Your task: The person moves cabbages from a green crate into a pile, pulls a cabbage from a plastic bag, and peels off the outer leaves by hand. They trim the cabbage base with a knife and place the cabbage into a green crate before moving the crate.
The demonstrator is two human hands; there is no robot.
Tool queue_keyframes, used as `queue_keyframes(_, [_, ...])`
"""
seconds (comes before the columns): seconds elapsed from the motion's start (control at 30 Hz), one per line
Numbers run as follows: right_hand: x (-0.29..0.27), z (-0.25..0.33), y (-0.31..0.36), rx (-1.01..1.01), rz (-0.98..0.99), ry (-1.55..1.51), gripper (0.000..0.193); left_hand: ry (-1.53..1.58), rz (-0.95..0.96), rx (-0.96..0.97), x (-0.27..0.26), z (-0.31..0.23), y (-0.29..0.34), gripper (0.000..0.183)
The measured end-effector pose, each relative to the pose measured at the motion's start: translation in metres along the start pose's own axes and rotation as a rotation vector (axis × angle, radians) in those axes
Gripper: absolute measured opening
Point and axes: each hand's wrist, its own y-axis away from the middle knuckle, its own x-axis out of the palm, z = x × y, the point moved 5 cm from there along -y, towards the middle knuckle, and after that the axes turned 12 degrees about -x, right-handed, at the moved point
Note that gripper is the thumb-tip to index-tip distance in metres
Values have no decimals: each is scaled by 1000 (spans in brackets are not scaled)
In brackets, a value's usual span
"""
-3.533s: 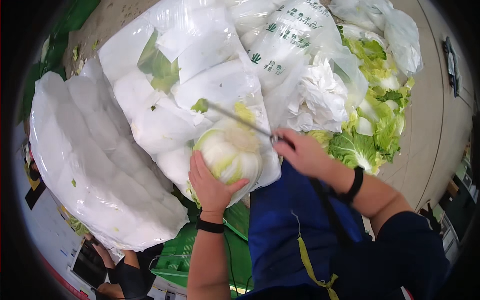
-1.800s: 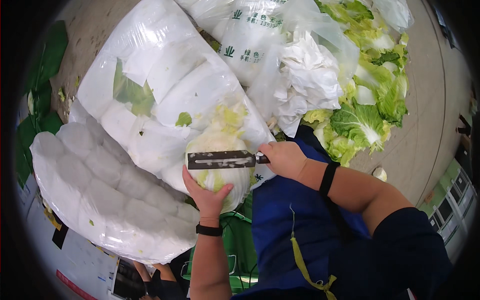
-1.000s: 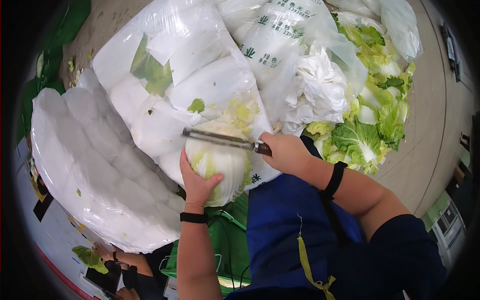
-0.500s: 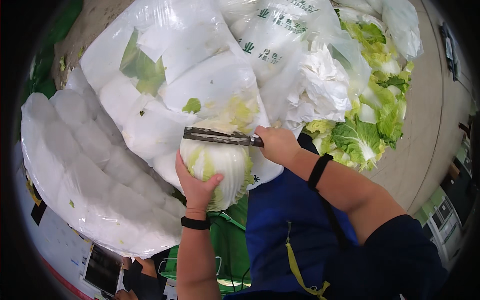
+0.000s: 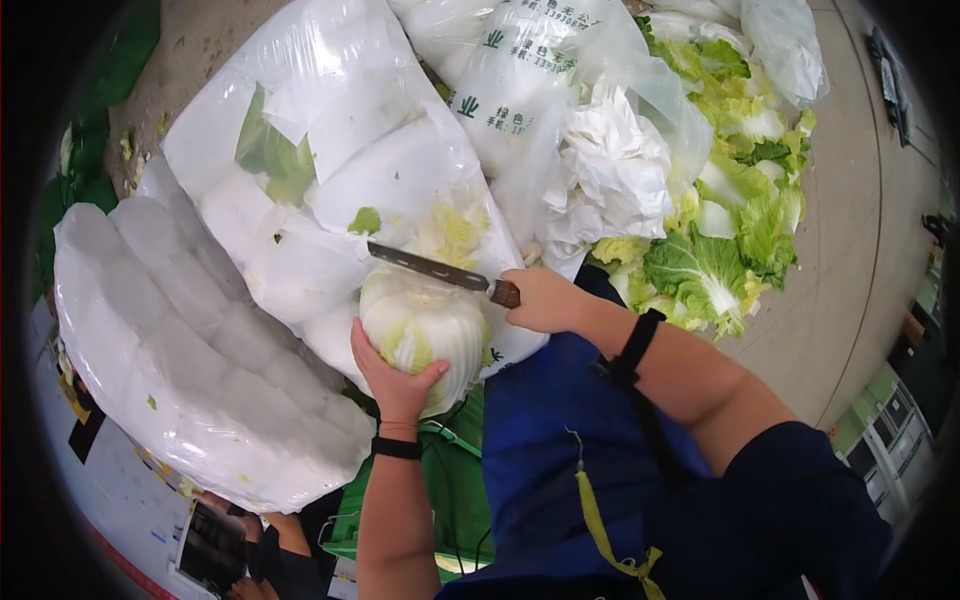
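Turned aslant since earlier, knife (image 5: 430, 267) at far end of cabbage (image 5: 425, 325), fingers of right hand (image 5: 548, 300) curled round handle (image 5: 506, 294), cabbage clasped by spread fingers of left hand (image 5: 398, 390), near edge of white bundle (image 5: 340, 165)

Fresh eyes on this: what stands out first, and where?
First, the dark-bladed knife in the right hand, seen across the far end of the pale cabbage that the left hand cups near the centre. Next, the heap of loose green leaves at upper right and the bulky plastic-wrapped white bundle at left.
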Motion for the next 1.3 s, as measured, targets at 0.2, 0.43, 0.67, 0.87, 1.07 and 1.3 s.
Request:
queue_keyframes(0.2, [-2, 14, 14, -85, -67, 279, 20, -7, -28, -28, 6, -3, 3, 126])
queue_keyframes(0.43, [0, -7, -5, 30, -103, 306, 15, -15, -158, -40, 13, -2, 9, 125])
queue_keyframes(0.67, [-13, -7, 2, -17, 239, -34, 24, -170, -238, 29, 18, -16, 22, 125])
queue_keyframes(0.87, [-31, 22, 12, -104, -141, 286, 23, -190, -211, -5, 2, -31, 9, 119])
queue_keyframes(1.07, [-12, 1, -7, -109, -102, 416, 16, -128, -139, -10, -2, -23, -3, 118])
queue_keyframes(1.3, [-47, 54, 13, -236, -561, -20, 19, -9, -82, -25, -10, -13, -8, 116])
